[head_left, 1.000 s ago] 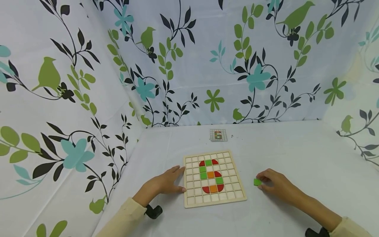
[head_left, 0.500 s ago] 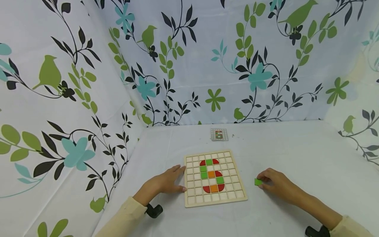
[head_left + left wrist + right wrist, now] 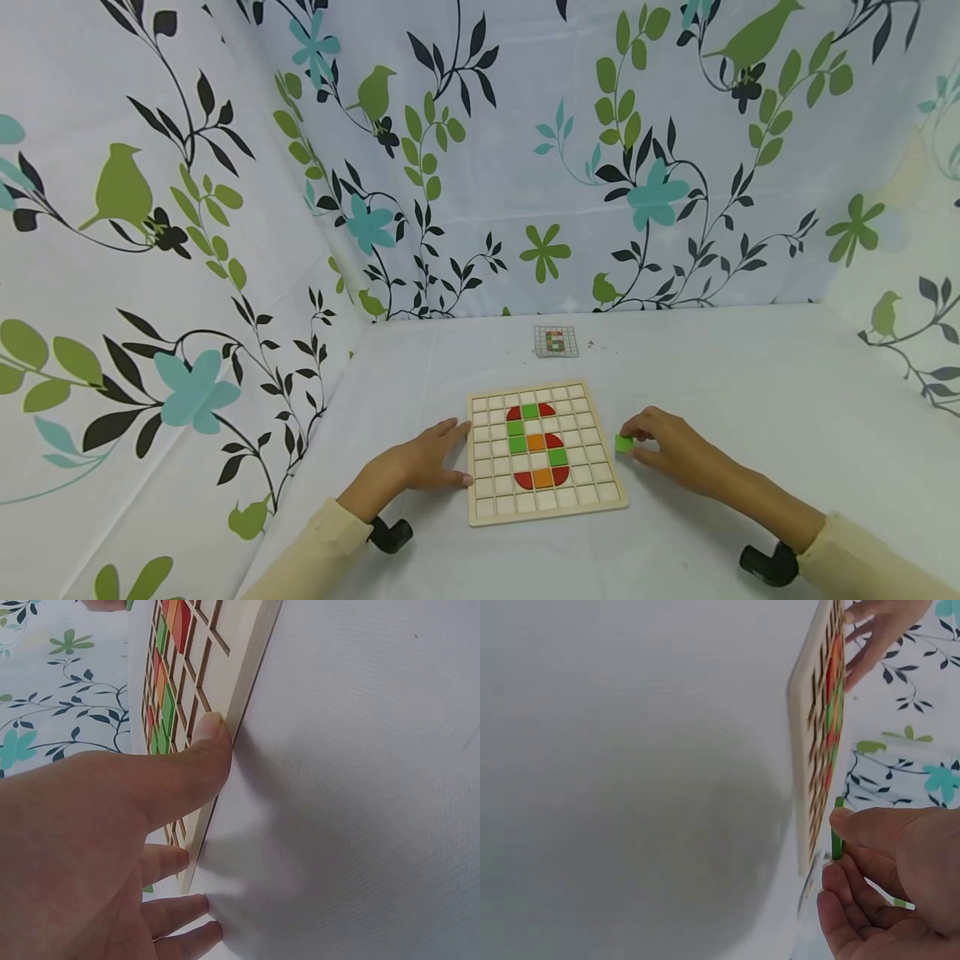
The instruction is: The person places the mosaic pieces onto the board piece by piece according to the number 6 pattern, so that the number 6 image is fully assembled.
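A wooden grid board [image 3: 491, 507] lies flat on the table, with red, green and orange tiles set in its middle cells. My left hand [image 3: 427, 457] rests against the board's left edge. In the left wrist view its thumb [image 3: 214, 739] touches the frame while the other fingers spread along the side. Just off the board's right edge, my right hand [image 3: 678, 446] pinches a green square tile [image 3: 623, 444] between thumb and fingers. The right wrist view shows this green tile [image 3: 838, 829] edge-on, held above the table.
Behind the board lies a small card [image 3: 556, 342] printed with a gridded, coloured pattern. A few tiny dark specks sit beside it. Patterned cloth [image 3: 480, 167] with birds and leaves hangs at the back and sides of the white table [image 3: 720, 367].
My right hand has moved left and slightly away from me, bringing the green tile close to the board's right edge. The left hand has stayed at the board.
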`<state>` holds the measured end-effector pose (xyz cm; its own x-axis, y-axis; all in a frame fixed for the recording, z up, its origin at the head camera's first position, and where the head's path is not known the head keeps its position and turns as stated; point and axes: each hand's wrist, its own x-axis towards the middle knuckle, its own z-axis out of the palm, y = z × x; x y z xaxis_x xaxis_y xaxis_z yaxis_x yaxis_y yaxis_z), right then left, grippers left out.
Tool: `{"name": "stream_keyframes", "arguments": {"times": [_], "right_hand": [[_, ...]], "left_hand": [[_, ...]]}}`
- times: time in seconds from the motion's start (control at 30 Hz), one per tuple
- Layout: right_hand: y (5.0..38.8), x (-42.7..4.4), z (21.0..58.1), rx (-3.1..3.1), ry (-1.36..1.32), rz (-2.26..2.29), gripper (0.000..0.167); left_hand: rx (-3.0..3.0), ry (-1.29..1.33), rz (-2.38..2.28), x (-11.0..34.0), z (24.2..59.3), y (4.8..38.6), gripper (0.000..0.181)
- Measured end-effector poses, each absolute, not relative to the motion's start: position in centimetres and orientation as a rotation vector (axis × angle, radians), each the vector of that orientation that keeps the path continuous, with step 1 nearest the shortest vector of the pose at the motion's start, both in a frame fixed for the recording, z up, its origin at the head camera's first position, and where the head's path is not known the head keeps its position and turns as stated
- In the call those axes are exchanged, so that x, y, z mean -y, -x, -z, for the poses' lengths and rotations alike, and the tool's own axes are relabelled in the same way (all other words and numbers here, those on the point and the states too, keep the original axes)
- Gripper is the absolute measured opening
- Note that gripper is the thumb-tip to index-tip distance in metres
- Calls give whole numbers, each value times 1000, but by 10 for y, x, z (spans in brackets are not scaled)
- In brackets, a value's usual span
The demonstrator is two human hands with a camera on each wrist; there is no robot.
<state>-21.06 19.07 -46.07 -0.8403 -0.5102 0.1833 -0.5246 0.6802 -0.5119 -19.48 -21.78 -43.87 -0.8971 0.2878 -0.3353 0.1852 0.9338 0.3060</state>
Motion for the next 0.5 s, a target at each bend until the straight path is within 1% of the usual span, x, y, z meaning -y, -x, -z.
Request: {"name": "stream_keyframes", "arguments": {"times": [0.23, 0.5], "right_hand": [[219, -162, 454, 2893, -916, -904, 24], [224, -128, 454, 2929, -990, -969, 20]], "left_hand": [[-2708, -344, -387, 218, 440, 195, 94], [-2706, -339, -384, 218, 439, 195, 94]]}}
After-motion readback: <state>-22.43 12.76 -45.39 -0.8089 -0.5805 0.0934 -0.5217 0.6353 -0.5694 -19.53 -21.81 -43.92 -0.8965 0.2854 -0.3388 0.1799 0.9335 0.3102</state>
